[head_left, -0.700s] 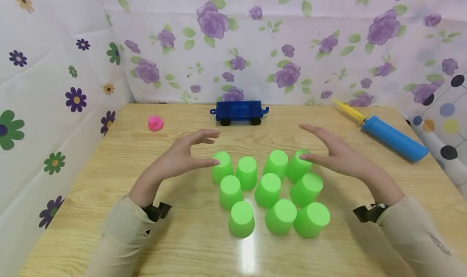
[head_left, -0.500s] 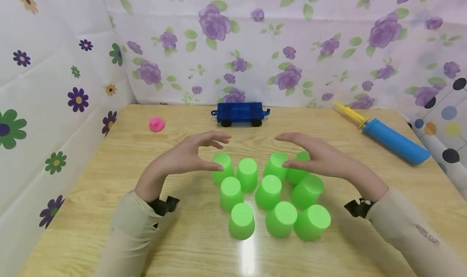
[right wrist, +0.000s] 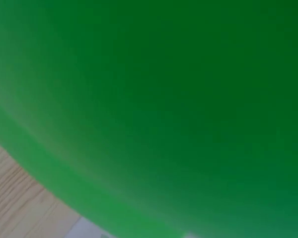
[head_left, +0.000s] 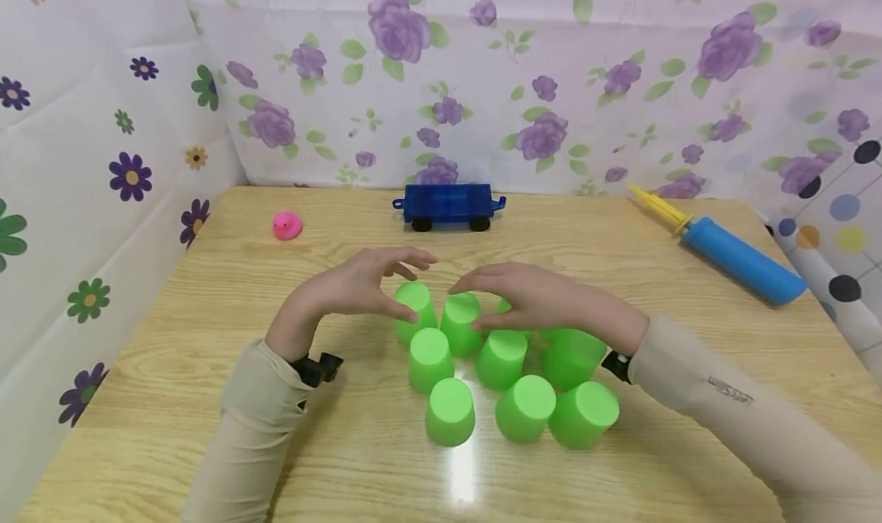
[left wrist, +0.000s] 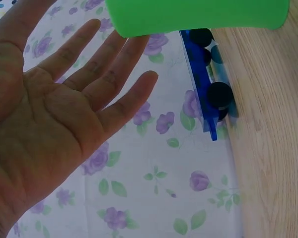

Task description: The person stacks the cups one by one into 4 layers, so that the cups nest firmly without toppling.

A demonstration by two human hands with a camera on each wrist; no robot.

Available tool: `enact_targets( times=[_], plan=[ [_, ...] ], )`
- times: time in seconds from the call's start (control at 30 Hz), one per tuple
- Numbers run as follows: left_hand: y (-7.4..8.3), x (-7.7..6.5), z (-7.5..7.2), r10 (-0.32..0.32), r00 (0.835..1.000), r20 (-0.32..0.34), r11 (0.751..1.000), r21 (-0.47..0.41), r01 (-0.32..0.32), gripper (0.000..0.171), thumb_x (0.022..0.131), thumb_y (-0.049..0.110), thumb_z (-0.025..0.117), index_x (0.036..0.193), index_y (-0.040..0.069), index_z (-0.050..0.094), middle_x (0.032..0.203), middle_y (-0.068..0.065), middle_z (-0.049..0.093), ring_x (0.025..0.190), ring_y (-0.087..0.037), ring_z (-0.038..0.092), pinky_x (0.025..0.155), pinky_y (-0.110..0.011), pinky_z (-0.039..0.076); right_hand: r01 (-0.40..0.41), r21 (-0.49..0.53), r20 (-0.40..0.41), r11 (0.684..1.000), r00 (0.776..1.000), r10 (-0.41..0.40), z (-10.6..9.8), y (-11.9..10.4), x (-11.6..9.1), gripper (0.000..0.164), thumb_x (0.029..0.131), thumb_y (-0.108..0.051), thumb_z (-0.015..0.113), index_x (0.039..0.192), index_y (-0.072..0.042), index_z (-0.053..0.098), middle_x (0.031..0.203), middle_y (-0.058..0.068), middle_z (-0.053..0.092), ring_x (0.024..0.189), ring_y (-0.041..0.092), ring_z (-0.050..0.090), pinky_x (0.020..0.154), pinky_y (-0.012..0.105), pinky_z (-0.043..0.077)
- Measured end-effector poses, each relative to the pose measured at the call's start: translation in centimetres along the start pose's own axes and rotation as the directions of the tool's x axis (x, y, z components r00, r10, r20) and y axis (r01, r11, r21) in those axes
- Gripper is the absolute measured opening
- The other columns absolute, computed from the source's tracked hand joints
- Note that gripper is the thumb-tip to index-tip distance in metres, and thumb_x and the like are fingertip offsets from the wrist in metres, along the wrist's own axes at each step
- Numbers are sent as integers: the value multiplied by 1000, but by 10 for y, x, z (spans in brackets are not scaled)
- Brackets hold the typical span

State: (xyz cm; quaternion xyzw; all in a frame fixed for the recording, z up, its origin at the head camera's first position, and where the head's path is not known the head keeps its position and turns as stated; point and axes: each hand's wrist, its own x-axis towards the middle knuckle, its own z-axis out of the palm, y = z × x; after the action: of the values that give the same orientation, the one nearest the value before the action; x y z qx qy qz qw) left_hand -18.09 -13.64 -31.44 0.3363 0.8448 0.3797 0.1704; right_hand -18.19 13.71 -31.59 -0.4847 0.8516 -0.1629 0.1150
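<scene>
Left hand (head_left: 354,286), right hand (head_left: 527,297) apart, fingers loose, near smooth tapered green cups (head_left: 501,362); creased palm (left wrist: 42,116): left wrist view only.

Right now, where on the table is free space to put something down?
Bare table lies between the pink toy and the left sleeve, between the blue pump and the right sleeve, and on the near side of the green cups. The middle is crowded: the cups stand close together, the right hand partly hiding some.

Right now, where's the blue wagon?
In the head view, the blue wagon stands near the far edge of the table, between the pink toy at left and the pump at right.
</scene>
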Motion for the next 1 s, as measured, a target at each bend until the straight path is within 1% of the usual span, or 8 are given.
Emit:
enact_targets(
  times=[0.17, 0.33, 0.47, 0.6, 0.7, 0.8, 0.9, 1.0],
  plan=[
    [-4, 4, -1, -45, 999, 13, 999, 11, 45, 66, 74, 16, 80, 132, 8, 50, 133, -9, 51, 115, -28, 55, 98, -48, 41, 24, 5, 23, 1000, 999, -24, 4, 1, 8, 47, 90, -36, 62, 130, -15, 52, 130, -1, 55, 119, 18, 52, 97, 37, 44],
    [-7, 7, 2, -86, 996, 38, 996, 42, 84, 56, 75, 18, 79, 125, 7, 57, 128, -7, 56, 114, -27, 56, 100, -46, 40, 11, 69, 33, 998, 999, -14, 9, 3, 7, 47, 89, -33, 63, 131, -14, 51, 130, -1, 54, 118, 17, 53, 97, 35, 44],
    [-11, 5, 2, -88, 994, 58, 995, 52, 85, 54, 75, 19, 79, 123, 8, 58, 126, -7, 58, 113, -28, 56, 100, -46, 41, 21, 97, 9, 995, 1000, -22, 13, 4, 7, 48, 89, -31, 64, 131, -12, 52, 129, 0, 55, 118, 17, 52, 98, 34, 44],
    [-19, 5, 1, -84, 995, 58, 995, 58, 81, 54, 74, 22, 80, 122, 10, 58, 124, -6, 58, 112, -29, 57, 97, -48, 43, 17, 84, -33, 996, 999, -14, 16, 4, 5, 47, 89, -31, 63, 131, -12, 52, 129, 2, 56, 115, 17, 55, 94, 34, 46],
    [-26, 7, 1, -94, 995, 11, 994, 60, 94, 50, 75, 25, 79, 119, 13, 59, 120, -4, 60, 110, -29, 57, 96, -50, 43, -1, 67, -66, 998, 998, 6, 15, 3, 3, 47, 90, -31, 62, 131, -12, 52, 130, 3, 55, 112, 17, 56, 91, 33, 48],
    [-30, 12, 1, -99, 992, -75, 992, 66, 104, 49, 76, 26, 78, 119, 11, 59, 118, -6, 60, 109, -30, 56, 94, -52, 43, -19, 73, -118, 997, 993, 28, 11, 2, -2, 47, 89, -29, 63, 131, -12, 52, 131, 3, 54, 112, 18, 56, 89, 34, 49],
    [-33, 19, 4, -120, 978, -173, 990, 54, 131, 52, 78, 25, 76, 123, 10, 56, 122, -9, 58, 109, -30, 55, 93, -51, 43, -26, 97, -174, 995, 984, 43, 6, 2, -9, 47, 89, -28, 65, 132, -14, 52, 131, 4, 54, 116, 19, 54, 90, 35, 48],
    [-37, 27, 9, -153, 953, -263, 986, 24, 165, 56, 79, 26, 76, 128, 11, 54, 128, -9, 55, 111, -29, 53, 93, -50, 43, -13, 104, -208, 994, 978, 35, 1, 5, -16, 48, 89, -29, 64, 133, -15, 52, 131, 4, 54, 118, 19, 52, 92, 36, 48]
  ],
)
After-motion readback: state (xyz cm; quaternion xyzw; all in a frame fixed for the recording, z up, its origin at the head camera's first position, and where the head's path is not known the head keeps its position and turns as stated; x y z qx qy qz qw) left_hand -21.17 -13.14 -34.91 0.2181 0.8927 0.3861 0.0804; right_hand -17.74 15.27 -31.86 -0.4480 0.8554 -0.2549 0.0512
